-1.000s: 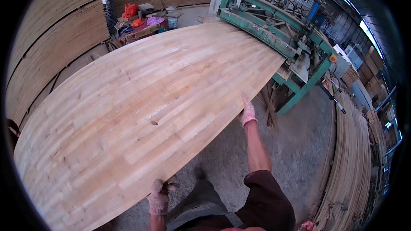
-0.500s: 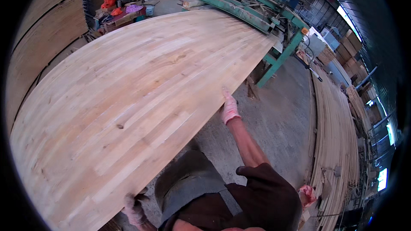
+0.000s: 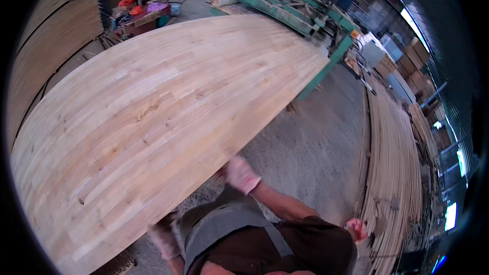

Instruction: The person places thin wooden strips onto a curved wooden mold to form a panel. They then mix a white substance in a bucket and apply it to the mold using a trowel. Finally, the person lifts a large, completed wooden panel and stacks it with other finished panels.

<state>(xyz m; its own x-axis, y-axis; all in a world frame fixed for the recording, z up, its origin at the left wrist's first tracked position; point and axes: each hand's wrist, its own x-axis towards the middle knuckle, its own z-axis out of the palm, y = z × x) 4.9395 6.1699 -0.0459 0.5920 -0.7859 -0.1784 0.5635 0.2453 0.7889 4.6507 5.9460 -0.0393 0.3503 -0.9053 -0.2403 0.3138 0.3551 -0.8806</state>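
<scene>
A large, pale, edge-glued wooden panel (image 3: 153, 107) stretches from close in front of me to the green machine at the far end. Both my hands are gloved and at its near right edge. My right hand (image 3: 241, 174) grips that edge about midway, its fingers running under the wood and slightly smeared by motion. Closer to my body, my left hand (image 3: 165, 238) is closed on the same edge, blurred, with its fingertips hidden by the panel. Small dark knots mark the panel's face.
The green metal machine frame (image 3: 275, 5) stands at the far end. Tall board stacks (image 3: 56, 35) rise at left, beside a cluttered low table (image 3: 140, 25). Long wood strips (image 3: 395, 173) lie along the right over the concrete floor (image 3: 305, 142). A red-and-white object (image 3: 356, 230) shows behind my shoulder.
The panel has slid toward me and to the left, away from the machine; its far right corner now shows. My right hand has come back along with it, nearer my left hand.
</scene>
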